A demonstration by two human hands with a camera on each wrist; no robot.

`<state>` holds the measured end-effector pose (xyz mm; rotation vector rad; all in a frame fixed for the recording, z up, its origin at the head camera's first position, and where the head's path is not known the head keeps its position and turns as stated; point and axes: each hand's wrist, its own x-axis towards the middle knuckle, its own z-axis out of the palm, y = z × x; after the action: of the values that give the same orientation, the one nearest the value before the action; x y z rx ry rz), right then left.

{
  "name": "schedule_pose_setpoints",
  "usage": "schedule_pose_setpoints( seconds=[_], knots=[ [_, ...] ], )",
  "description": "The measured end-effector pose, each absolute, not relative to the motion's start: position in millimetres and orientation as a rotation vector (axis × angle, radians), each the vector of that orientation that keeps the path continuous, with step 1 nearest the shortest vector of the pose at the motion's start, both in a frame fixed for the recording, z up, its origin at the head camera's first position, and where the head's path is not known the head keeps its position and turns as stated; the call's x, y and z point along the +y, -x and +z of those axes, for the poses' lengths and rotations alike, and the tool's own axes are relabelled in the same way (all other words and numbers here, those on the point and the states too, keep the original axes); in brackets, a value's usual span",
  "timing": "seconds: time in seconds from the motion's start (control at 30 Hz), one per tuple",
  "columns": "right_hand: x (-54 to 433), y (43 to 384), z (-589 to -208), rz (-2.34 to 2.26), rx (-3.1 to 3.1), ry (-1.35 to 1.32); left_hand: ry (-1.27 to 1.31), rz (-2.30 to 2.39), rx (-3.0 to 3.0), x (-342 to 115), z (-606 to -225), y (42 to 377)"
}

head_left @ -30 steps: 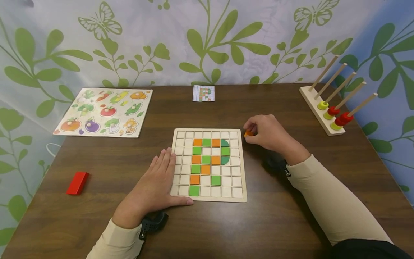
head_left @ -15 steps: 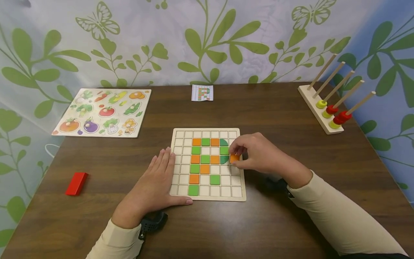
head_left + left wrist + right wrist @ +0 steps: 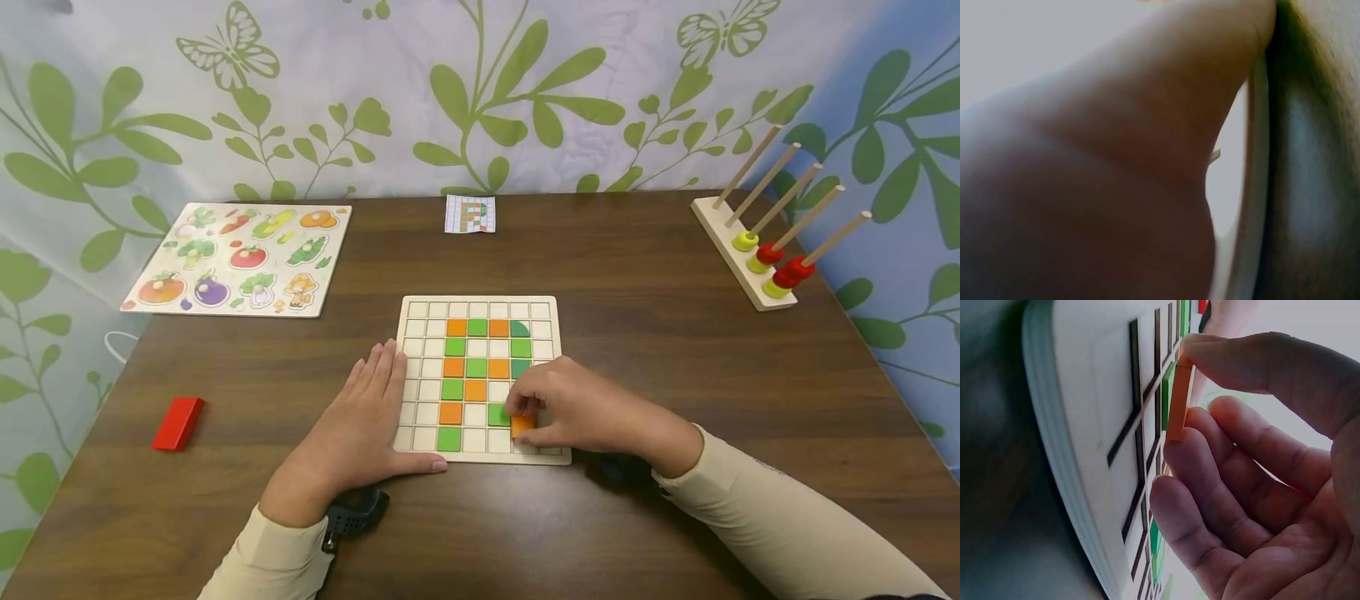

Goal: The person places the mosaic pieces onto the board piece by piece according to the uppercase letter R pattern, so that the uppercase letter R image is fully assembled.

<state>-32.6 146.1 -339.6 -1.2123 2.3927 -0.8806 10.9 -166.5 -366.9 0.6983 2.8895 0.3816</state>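
A wooden grid board [image 3: 430, 367] lies on the table with orange and green square tiles and dark green rounded tiles [image 3: 519, 330] in its cells. My left hand [image 3: 360, 417] rests flat along the board's left edge, its thumb stretched along the near edge; the left wrist view shows it only blurred. An orange square tile [image 3: 1180, 403] stands tilted between the thumb and fingertips of my right hand [image 3: 581, 408], which pinches it close over the lower right of the board. In the head view it overlaps the cells just right of a lone green tile [image 3: 497, 414].
Behind the board lies a small printed pattern card [image 3: 470, 214]. A vegetable knob puzzle [image 3: 247, 260] is at the back left, and a red block [image 3: 178, 423] at the left. At the back right stands a peg stacker [image 3: 738, 250] with red and yellow rings.
My right hand has carried the orange tile from beside the board's right edge leftward and nearer, over the lower right cells. The left hand has stayed in place.
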Motion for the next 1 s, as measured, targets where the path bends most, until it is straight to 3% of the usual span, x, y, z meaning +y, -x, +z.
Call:
schedule_pose_setpoints(
  seconds=[1.0],
  knots=[
    [138.1,22.0,-343.5,-0.730,2.432,1.410,-0.687,0.362,2.874,-166.2,-365.8,-9.7]
  ],
)
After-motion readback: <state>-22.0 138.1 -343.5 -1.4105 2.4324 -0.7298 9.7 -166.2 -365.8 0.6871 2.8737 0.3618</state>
